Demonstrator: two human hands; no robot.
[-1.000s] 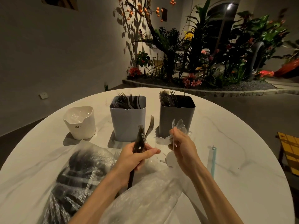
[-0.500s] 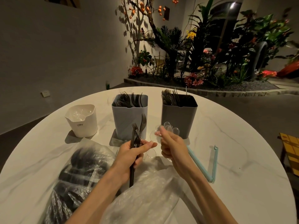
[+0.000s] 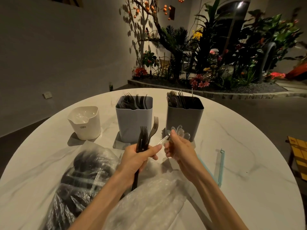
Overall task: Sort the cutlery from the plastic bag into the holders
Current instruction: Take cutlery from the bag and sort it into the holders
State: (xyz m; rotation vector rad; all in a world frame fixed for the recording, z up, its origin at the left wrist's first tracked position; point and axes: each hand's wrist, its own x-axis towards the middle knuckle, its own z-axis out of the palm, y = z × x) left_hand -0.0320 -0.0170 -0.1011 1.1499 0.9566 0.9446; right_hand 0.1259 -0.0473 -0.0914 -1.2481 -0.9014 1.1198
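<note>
Forks [image 3: 144, 136] stand clamped in your left hand [image 3: 136, 159], tines up; clear spoons [image 3: 180, 132] fan from your right hand [image 3: 180, 151], fingers curled round the handles; bag [image 3: 86, 183] lies near you, still loaded; sorting mid-way, I judge; next, forks to the blue holder [image 3: 134, 119], spoons to the white holder [image 3: 84, 122]; grey holder [image 3: 184, 117] holds dark cutlery; counter [image 3: 240, 146] open to your right, clip [image 3: 221, 166] there.

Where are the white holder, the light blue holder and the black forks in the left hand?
white holder [image 3: 85, 127]: head view, front wall.
light blue holder [image 3: 132, 123]: head view, front wall.
black forks [image 3: 143, 136]: head view, tines above the left hand [image 3: 136, 159].
</note>
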